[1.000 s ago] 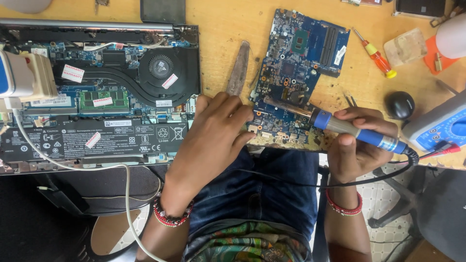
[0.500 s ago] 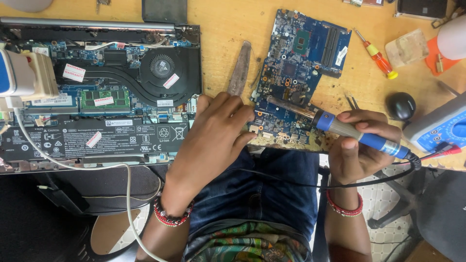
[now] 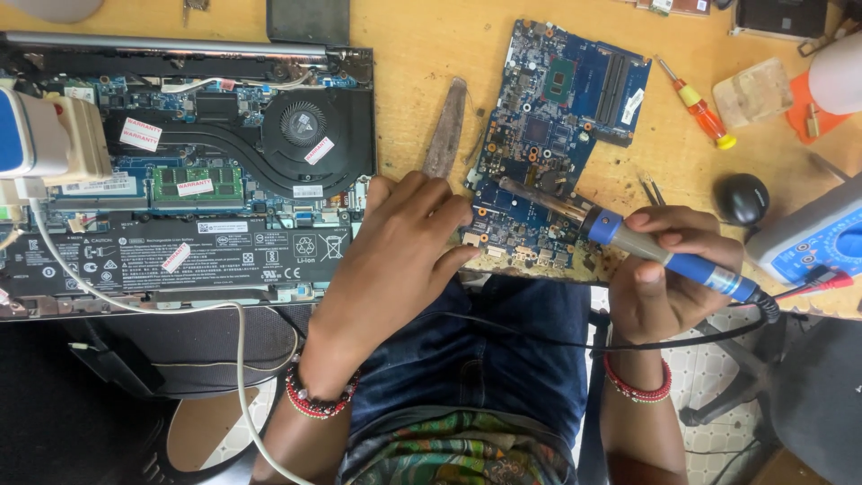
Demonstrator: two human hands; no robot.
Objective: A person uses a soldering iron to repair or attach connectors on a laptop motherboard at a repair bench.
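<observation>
A blue laptop motherboard (image 3: 557,135) lies on the wooden bench in front of me. My right hand (image 3: 669,274) grips a blue-handled soldering iron (image 3: 664,256), its metal tip resting on the board's lower middle. My left hand (image 3: 400,260) lies palm down at the bench's front edge, fingers curled against the board's lower left corner; whether it holds something is hidden. A dark cord runs from the iron across my lap.
An opened laptop (image 3: 189,171) with fan, battery and stickers fills the left. A flat metal pry tool (image 3: 446,130) lies between laptop and board. An orange-and-yellow screwdriver (image 3: 696,103), a black round object (image 3: 742,198), a multimeter (image 3: 822,238) and a white charger (image 3: 45,144) lie around.
The soldering iron's tip has slid slightly down and right along the board with my right hand. My left hand has stayed in place.
</observation>
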